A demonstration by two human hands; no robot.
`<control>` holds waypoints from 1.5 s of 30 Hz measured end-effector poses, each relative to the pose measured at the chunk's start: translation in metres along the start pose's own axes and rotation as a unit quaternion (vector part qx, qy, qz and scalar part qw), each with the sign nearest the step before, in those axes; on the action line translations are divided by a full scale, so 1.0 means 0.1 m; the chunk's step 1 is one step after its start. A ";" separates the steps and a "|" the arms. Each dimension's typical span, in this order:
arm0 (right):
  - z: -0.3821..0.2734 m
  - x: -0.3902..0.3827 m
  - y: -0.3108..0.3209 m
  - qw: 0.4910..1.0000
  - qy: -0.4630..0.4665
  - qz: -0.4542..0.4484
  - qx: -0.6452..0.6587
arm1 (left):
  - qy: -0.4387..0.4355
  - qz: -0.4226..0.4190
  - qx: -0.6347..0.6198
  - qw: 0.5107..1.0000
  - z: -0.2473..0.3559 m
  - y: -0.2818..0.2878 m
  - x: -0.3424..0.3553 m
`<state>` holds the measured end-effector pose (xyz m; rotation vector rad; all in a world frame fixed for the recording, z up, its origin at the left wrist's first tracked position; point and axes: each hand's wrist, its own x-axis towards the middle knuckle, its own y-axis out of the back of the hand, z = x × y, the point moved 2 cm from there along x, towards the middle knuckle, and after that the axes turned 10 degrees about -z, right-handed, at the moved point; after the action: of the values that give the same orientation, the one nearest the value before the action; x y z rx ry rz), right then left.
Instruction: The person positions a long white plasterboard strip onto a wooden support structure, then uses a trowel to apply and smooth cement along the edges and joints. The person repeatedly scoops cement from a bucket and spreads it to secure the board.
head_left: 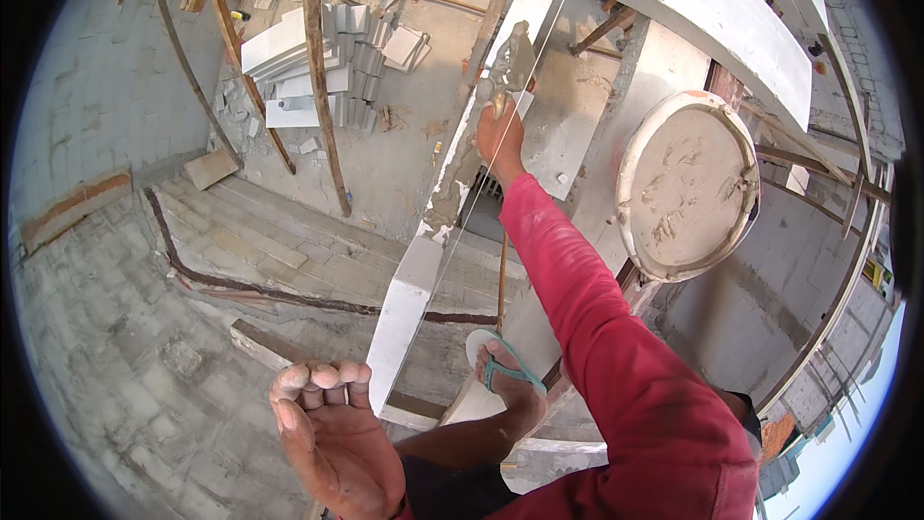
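My right hand (502,140), in a red sleeve, is closed around the handle of a trowel (499,103) above the narrow wall top. Grey mortar (514,56) lies at the trowel's far end and hides most of its blade. More wet mortar (450,195) is spread in patches along the wall top, nearer to me. Where that strip ends, a white block (404,294) sits on the wall. Beside the block's near end, my left hand (342,443) is palm up with its fingers curled and thumb apart, holding nothing. A thin string (479,188) runs along the wall.
A round bucket (626,183) full of mortar stands to the right. Long white blocks (707,14) lie at the upper right. Wooden poles (316,67) rise at the left, near stacked blocks (279,48) far below. My sandalled foot (505,371) rests on a ledge.
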<state>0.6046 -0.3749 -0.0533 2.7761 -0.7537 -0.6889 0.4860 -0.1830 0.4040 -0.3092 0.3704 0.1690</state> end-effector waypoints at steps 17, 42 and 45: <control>-0.37 -0.99 0.23 0.976 -0.146 -0.112 0.114 | -0.106 -0.143 -0.093 0.980 0.32 -0.28 -0.08; -1.72 -2.91 3.61 0.958 -0.184 -0.042 0.216 | -0.092 -0.120 -0.210 0.966 0.09 -0.77 0.58; -1.72 -3.12 3.38 0.963 -0.146 -0.059 0.219 | -0.091 -0.136 -0.213 0.963 0.08 -0.77 0.56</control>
<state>0.3025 -0.4932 0.3160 3.1788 -0.8918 -1.0910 0.5574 -0.2471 0.4106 -0.7594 0.1016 0.0046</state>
